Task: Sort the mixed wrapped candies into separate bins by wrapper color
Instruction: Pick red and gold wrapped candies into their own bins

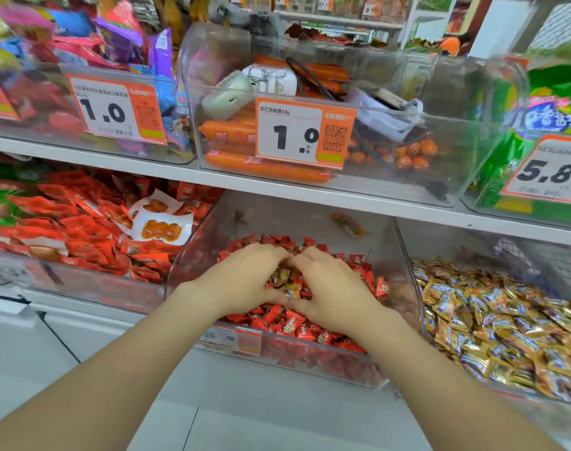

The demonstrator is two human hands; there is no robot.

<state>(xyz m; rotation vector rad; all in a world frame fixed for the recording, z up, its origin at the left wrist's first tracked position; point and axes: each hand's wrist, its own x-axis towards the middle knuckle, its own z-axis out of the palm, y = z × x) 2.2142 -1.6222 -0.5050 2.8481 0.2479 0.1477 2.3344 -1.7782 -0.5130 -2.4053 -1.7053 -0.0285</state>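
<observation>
- Upper shelf (359, 205), white board: I count three clear bins on it, namely the mixed-packet bin (33, 125), the sausage bin (391, 183) and the green-bag bin (479, 203).
- Lower shelf (92, 320): I log three more side by side, namely the red-packet bin (92, 284), the middle bin (193, 255) of red candies (293, 323) and the right bin (466, 245) of gold candies (505, 320).

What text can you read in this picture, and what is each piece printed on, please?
"1.0": left price tag; small print blurred.
"58g", "1.0": middle price tag.
"5.8": right price tag.
Print on the candies and green bag: too blurred to read.
</observation>
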